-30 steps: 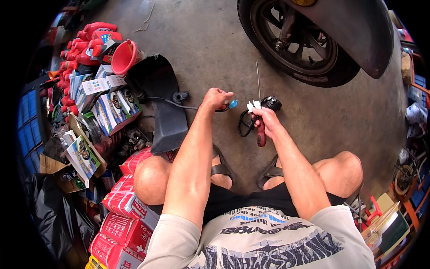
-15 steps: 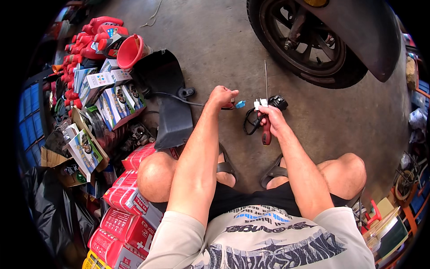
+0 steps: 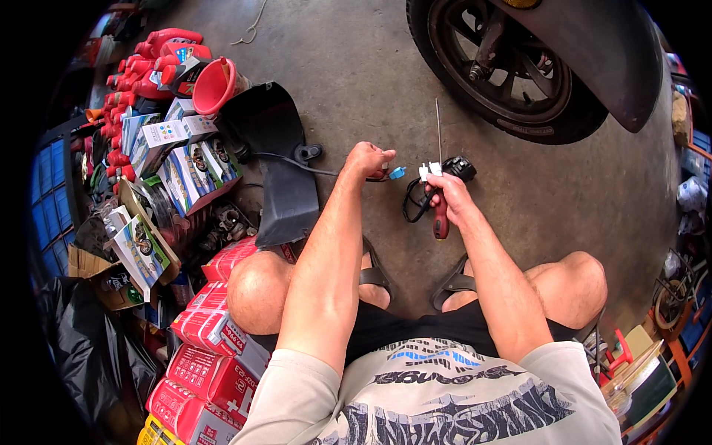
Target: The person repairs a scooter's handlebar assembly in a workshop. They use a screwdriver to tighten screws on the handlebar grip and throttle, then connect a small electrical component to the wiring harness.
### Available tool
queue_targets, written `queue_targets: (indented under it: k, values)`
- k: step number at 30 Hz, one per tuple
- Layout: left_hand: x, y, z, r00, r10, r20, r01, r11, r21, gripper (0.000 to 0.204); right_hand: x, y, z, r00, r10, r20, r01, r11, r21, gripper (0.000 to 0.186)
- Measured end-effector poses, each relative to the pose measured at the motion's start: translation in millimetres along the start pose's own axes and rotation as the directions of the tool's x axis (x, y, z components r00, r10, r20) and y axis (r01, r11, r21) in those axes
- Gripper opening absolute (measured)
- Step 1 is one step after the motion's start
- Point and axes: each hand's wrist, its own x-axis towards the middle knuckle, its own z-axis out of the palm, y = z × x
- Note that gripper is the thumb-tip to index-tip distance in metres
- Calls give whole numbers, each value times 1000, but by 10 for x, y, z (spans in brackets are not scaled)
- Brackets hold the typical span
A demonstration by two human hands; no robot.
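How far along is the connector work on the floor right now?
Done: the black panel lies off on the concrete, its cable running to the left hand. In hand: that hand pinches the blue connector; the right hand holds a white connector, a black switch part and a red-handled screwdriver. Left: the two connectors are still apart.

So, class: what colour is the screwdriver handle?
Red, on the screwdriver in the right hand; head view.

— What lies left of the knees?
— Red bottles (image 3: 152,55), a red funnel (image 3: 215,85), boxed parts (image 3: 185,159), red cartons (image 3: 215,348).
— And ahead?
— A black wheel (image 3: 512,70) on concrete (image 3: 356,59).
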Motion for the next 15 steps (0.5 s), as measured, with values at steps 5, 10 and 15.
queue_targets:
  k: [5, 10, 15]
  values:
    - [2, -13, 2, 1000, -7, -2, 7, 1000, -17, 35, 30, 21, -30, 1000, -20, 5, 20, 1000, 6, 13]
    - [30, -47, -1, 1000, 13, -15, -13, 999, -42, 34, 35, 13, -68, 999, -40, -8, 40, 999, -5, 13]
    - [22, -48, 14, 1000, 13, -17, -15, 997, -75, 32, 68, 80, -75, 991, -121, -50, 118, 991, -62, 12]
